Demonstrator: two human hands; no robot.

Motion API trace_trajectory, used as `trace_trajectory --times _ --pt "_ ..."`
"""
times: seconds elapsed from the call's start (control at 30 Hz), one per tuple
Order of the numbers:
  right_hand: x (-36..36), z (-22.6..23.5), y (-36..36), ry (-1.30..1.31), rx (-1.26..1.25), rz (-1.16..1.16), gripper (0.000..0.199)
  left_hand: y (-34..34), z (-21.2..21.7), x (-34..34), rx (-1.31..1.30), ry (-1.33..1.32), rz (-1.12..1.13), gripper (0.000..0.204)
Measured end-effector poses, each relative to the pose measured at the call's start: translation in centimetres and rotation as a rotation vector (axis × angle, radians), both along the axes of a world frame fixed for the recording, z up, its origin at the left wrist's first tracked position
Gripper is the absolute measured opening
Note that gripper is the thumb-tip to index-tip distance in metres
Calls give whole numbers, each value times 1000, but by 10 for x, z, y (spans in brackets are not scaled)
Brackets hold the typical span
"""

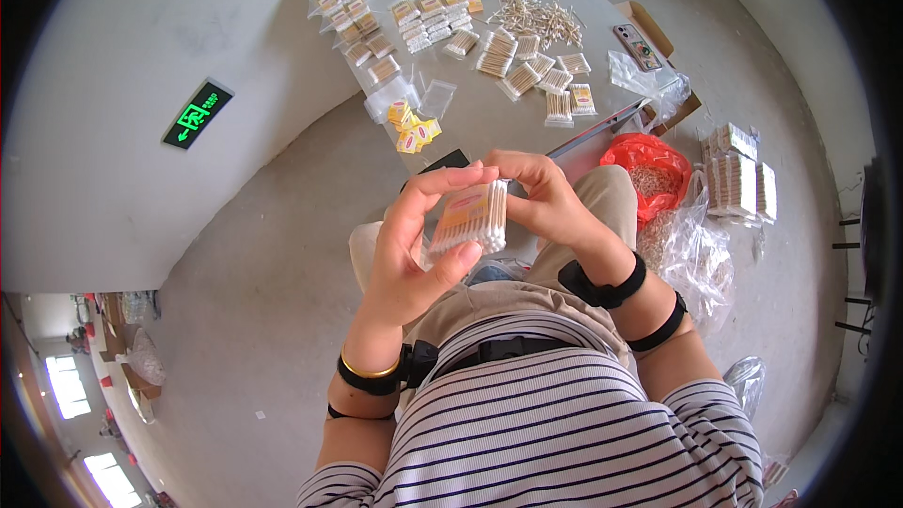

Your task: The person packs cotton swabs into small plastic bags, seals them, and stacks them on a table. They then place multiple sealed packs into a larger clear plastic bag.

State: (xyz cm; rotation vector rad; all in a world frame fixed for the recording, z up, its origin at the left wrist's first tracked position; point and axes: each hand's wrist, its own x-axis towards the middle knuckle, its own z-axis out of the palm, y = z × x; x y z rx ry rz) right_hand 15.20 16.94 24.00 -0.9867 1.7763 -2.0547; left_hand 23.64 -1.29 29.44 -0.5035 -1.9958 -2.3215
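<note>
Above my lap is a clear plastic pack of cotton swabs (467,219), with a yellow and red label inside and white tips along its lower right side. My left hand (400,240) grips it, thumb under the near edge and fingers over the far edge. At the pack's upper right end, my right hand (553,196) is closed with thumb and fingers against the plastic. Beyond them, on the grey table, lie yellow label cards (414,128) and an empty clear bag (437,98). Bundles of swabs (497,54) are spread farther back.
Loose swabs (536,19) are heaped at the table's back, beside filled packs (433,11). A phone (638,46) lies near the right edge. Right of my legs stand a red bag of swabs (649,174), a clear bag (691,259) and stacked bundles (734,179).
</note>
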Motion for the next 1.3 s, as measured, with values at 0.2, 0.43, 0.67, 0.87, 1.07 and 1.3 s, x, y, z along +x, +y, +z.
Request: trace_trajectory --times 0.2,0.43,0.67,0.87,1.07,1.3 --pt "4 7 -5 -60 8 9 11 -4 17 -2 -496 282 126 32" --pt "10 10 -10 -47 -17 78 10 -3 9 -2 -587 425 244 31" --pt "12 -1 -8 -164 -20 111 11 -4 -12 -13 -582 499 287 27" --pt "15 -14 -10 -282 -67 148 19 -8 -41 -19 -371 381 222 28" --pt "12 -23 -11 -187 -38 121 19 -9 -35 -19 -471 402 216 23" --pt "17 -15 -20 -161 79 14 16 -8 -51 -17 404 -245 239 39"
